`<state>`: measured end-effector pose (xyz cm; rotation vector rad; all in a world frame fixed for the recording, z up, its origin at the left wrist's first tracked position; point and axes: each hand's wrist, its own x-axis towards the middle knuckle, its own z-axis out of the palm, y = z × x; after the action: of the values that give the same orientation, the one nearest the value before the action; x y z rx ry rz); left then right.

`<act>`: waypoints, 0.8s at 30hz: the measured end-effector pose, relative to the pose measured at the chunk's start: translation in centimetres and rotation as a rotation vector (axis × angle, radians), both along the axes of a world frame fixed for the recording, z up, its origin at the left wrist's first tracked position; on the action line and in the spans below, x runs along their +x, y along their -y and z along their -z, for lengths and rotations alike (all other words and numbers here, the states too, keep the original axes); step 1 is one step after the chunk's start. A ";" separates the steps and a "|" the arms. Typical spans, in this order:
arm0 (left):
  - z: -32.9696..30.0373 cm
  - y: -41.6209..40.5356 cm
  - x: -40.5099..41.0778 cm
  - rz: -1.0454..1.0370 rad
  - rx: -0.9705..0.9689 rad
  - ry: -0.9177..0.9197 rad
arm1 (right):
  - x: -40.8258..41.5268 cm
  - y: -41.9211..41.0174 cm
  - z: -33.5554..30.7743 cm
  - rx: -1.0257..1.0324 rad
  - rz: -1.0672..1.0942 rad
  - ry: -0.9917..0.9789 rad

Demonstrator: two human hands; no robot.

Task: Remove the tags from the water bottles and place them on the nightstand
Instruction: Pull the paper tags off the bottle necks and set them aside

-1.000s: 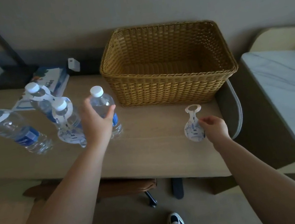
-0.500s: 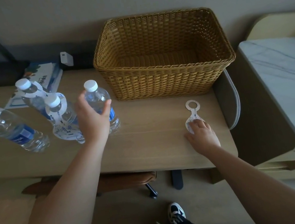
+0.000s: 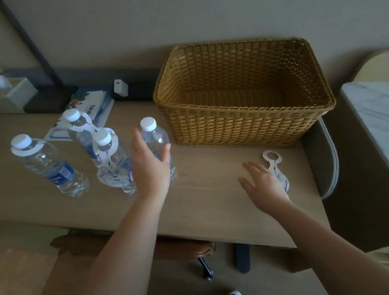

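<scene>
- Since the earlier frame, right hand (image 3: 262, 186) has lifted off the freed tag (image 3: 276, 168) and drawn back toward the bottles; its fingers are spread and it holds nothing.
- Tag lies flat on the desk (image 3: 211, 202), in front of the basket (image 3: 245, 105), near its right corner, its lower end partly hidden by the right hand.
- Left hand (image 3: 151, 166) is loosely cupped against the bare bottle (image 3: 157, 147), left of the basket; fingers look slack rather than clamped, so it is judged open.
- Three tagged bottles (image 3: 110, 159) stand farther left of the basket, collars on their necks.
- Step in hand, as judged: one tag is off and set down; the hands are between bottles.
- Next move calls for steadying a tagged bottle and slipping its collar up over the cap without tearing the ring.
</scene>
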<state>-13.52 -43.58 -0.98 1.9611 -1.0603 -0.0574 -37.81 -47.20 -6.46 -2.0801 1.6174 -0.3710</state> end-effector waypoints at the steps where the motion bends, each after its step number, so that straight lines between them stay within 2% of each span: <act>1: -0.4 -0.3 -0.1 0.004 -0.005 0.015 | 1.2 0.0 -0.7 -0.014 -0.044 0.021; 8: -3.3 -4.3 2.2 -0.069 -0.151 0.127 | 9.3 -0.6 -4.0 -0.063 -0.364 0.214; 12: -3.3 -6.4 5.7 -0.146 -0.096 0.060 | 13.1 -1.6 -4.8 -0.037 -0.438 0.292; 15: -2.8 -6.7 8.4 -0.149 -0.012 -0.083 | 15.7 -2.6 -4.9 -0.014 -0.446 0.318; 19: -2.0 -6.0 10.7 0.050 0.100 -0.367 | 19.2 -4.0 -4.9 -0.049 -0.451 0.346; 24: -0.9 -6.2 12.9 0.363 0.132 -0.534 | 23.0 -5.6 -4.7 -0.008 -0.302 0.430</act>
<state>-0.62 -37.40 -0.12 1.6976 -1.0464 -0.8199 -14.85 -41.55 -1.75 -2.0332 1.0400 -0.6630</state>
